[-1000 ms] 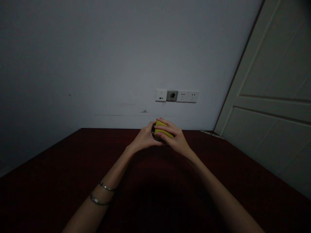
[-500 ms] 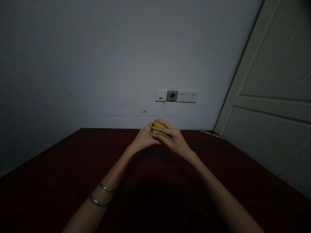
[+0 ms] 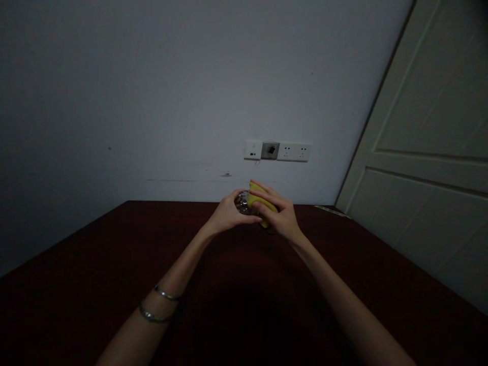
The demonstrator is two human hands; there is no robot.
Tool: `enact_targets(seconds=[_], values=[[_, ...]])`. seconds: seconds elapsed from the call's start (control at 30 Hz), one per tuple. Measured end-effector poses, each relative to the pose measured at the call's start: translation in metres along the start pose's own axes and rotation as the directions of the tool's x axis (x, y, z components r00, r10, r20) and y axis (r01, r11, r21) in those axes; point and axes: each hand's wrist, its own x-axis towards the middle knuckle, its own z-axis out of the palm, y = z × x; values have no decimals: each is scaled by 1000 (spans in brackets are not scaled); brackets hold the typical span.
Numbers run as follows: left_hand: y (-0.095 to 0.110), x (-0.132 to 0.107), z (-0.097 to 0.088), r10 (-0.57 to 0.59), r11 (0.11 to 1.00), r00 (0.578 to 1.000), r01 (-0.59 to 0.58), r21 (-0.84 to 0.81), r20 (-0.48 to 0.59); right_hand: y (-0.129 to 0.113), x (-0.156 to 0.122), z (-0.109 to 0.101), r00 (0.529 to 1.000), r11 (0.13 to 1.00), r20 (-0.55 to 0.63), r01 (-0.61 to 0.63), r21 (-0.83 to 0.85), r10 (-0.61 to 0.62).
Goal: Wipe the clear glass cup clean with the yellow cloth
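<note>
My left hand (image 3: 227, 212) curls around a small, clear, shiny object that looks like a glass (image 3: 243, 202), mostly hidden by the fingers and by what is in the other hand. In my right hand (image 3: 284, 213) is a soft-looking yellow pad (image 3: 256, 195), a sponge or folded cloth; I cannot tell which. The pad's left edge lies against the glass, or just in front of it. A thin dark loop shows below the pad. Both hands are above the far part of the dark red table (image 3: 114, 244).
Behind the table rises a pale wall (image 3: 190, 101) with a row of sockets (image 3: 293, 152) and some scuff marks. At the right stands a panelled door (image 3: 430, 152). A thin patterned strip (image 3: 332, 211) lies at the table's far right edge.
My right hand and the yellow pad have shifted right and tilted, uncovering more of the clear glass. My left hand has stayed nearly in place, its thumb slightly further right.
</note>
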Motion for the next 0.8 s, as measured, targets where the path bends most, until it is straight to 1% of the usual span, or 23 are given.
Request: enact_targets(seconds=[0.03,0.1,0.2,0.27,0.33,0.4,0.47,0.5,0.53,0.6,0.67,0.73,0.8], values=[[1,0,0,3,1000,1000,-3,-1,5,-2,0,0,1000,1000,14,11,-13,-10],[2,0,0,-4,1000,1000,5,-5,15,-2,2,1,1000,1000,-15,-22,-11,22],[2,0,1,-20,999,1000,20,27,10,4,4,1,981,987,-103,-159,36,162],[0,0,1,-35,996,999,35,83,1,7,5,0,966,973,-120,-225,55,230],[-3,1,1,-54,990,999,54,132,-6,6,5,-3,977,979,-62,-201,44,203],[-7,1,0,-72,990,997,71,124,1,2,3,-5,991,993,69,-114,7,113],[-11,2,-1,-74,993,997,73,89,8,-3,2,-6,981,999,190,-44,-25,48],[-11,2,-1,-74,994,997,73,77,8,-5,1,-5,975,999,217,-29,-34,36],[-11,2,-1,-73,994,997,73,77,7,-6,1,-5,976,999,214,-26,-38,33],[-9,2,0,-69,993,998,69,97,1,-5,2,-2,988,998,142,-49,-33,54],[-7,1,2,-63,991,998,63,120,1,-1,3,0,995,995,22,-94,-23,94],[-5,1,3,-58,987,998,58,147,-3,4,4,2,987,990,-79,-143,-14,142],[-5,1,3,-61,983,998,61,171,-5,7,4,3,978,985,-127,-170,-11,167]])
